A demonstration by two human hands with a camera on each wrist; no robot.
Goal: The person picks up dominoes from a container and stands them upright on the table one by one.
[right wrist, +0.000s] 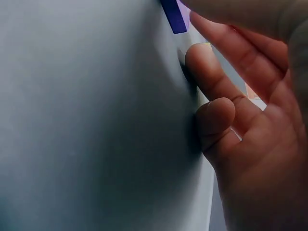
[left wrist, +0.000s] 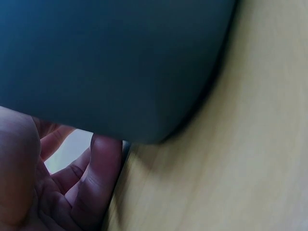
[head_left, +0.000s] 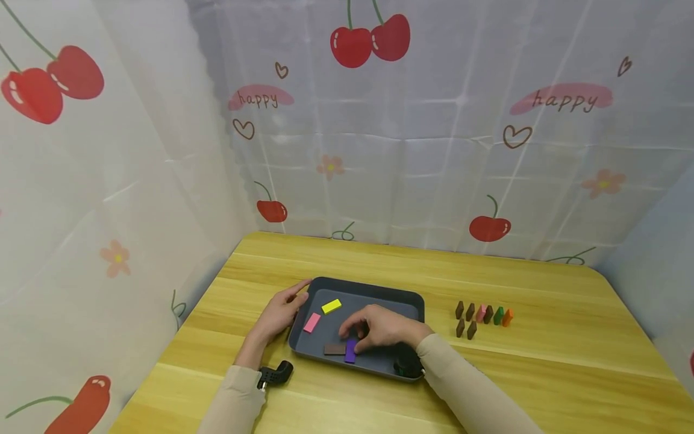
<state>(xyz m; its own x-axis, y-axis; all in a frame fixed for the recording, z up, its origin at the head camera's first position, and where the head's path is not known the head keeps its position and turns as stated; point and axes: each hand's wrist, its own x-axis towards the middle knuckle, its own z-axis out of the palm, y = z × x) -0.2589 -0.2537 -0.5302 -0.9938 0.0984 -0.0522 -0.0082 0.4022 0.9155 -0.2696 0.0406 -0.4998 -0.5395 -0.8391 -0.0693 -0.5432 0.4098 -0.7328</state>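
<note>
In the head view, a dark tray (head_left: 379, 296) lay on the wooden table (head_left: 569, 361). The left hand (head_left: 279, 313) rested against the tray's left side near the far corner, its fingers relaxed and touching the edge rather than clenched. The right hand (head_left: 382, 328) was inside the tray, its fingers bent above the floor and its thumb at the right side of the purple block (head_left: 350, 351); whether it pinched that block or had let it go could not be told. The purple block lay near the tray's front wall, its left side against or just beside the brown block (head_left: 334, 349). The yellow block (head_left: 331, 306) and pink block (head_left: 311, 322) lay apart, farther back and to the left. Right of the tray, eight upright blocks (head_left: 481, 313) stood in two rows, six behind and two in front. A cherry-print curtain (head_left: 406, 150) hung behind the table. In the left wrist view, loosely bent fingers showed beside the tray's dark wall. In the right wrist view, the purple block showed at the top, close by the fingers, above a blurred grey surface.
</note>
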